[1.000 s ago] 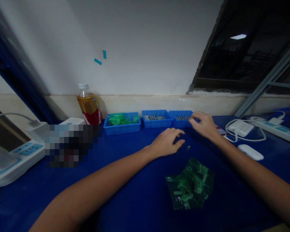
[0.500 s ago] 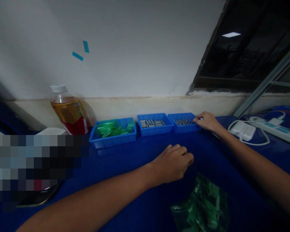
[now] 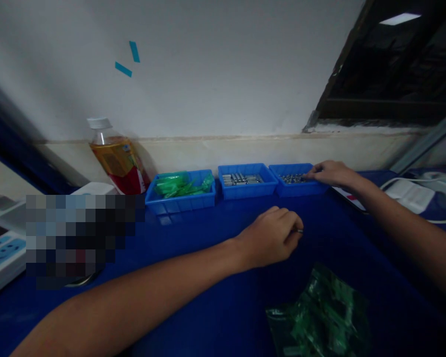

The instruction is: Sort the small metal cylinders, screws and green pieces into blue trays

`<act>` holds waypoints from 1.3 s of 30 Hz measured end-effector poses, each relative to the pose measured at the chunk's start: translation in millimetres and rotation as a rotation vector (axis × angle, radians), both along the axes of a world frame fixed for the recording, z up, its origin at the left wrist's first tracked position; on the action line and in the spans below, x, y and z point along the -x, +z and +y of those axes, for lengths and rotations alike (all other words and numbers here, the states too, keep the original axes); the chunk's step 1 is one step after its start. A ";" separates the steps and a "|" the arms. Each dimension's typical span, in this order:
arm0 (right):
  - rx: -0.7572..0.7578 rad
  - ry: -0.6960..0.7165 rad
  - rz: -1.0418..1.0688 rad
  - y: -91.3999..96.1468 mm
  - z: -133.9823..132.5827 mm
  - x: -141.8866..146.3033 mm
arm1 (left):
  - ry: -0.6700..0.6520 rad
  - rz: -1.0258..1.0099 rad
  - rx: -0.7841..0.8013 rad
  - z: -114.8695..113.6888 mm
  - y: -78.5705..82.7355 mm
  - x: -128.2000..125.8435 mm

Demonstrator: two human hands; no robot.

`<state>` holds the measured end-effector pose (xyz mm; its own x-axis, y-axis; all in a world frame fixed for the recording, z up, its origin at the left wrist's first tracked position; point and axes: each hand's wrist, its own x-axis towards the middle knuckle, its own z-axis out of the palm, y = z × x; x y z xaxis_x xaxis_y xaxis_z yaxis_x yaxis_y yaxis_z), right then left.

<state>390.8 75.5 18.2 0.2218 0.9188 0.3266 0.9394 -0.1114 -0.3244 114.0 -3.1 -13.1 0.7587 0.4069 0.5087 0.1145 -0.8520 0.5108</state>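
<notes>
A: Surroundings, left to right?
B: Power strip (image 3: 3, 255), white, blue socket panels, left edge. Bottle (image 3: 119, 163), white cap, amber contents, left of centre. Blue tray (image 3: 182, 202) of green plastic pieces (image 3: 174, 185), mid-frame. Second blue tray (image 3: 250, 190) of metal rods (image 3: 241, 178), just right of it. Adapter (image 3: 409, 194), white, right edge. Packet (image 3: 325, 312), green, glossy, crumpled, lower right. All on a blue worktop (image 3: 208, 292).
A: Obstructions?
B: Right hand (image 3: 332, 173), covering the right end of the parts tray (image 3: 299, 190). Pixelated patch (image 3: 78, 233), lower left, contents unreadable.
A: Grips?
B: Left hand (image 3: 271, 238), right of centre: closed, small metal piece (image 3: 300, 230) at its fingertips. Right: fingers bent down at the parts tray; whether anything is held, cannot tell.
A: Appearance?
B: Small metal piece: silvery, a sliver showing, shape hidden. Parts tray, right of centre: blue, low-walled, holding many small metal parts (image 3: 292, 178), shiny, too small to itemise.
</notes>
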 end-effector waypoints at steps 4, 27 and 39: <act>-0.293 0.112 -0.304 9.9 -48.9 48.3 | 0.173 -0.197 0.463 10.8 -2.3 -3.6; -0.342 0.388 -0.160 -16.2 -124.3 125.6 | 0.244 -0.263 0.503 19.0 -7.0 -3.5; -0.305 0.361 -0.031 -19.0 -123.1 123.5 | 0.246 -0.264 0.363 8.6 0.3 -0.9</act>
<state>267.3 -47.5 -0.8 -0.1081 0.7962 0.5953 0.9104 0.3199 -0.2624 114.8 5.5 -12.8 0.4830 0.7434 0.4626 0.1163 -0.5781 0.8076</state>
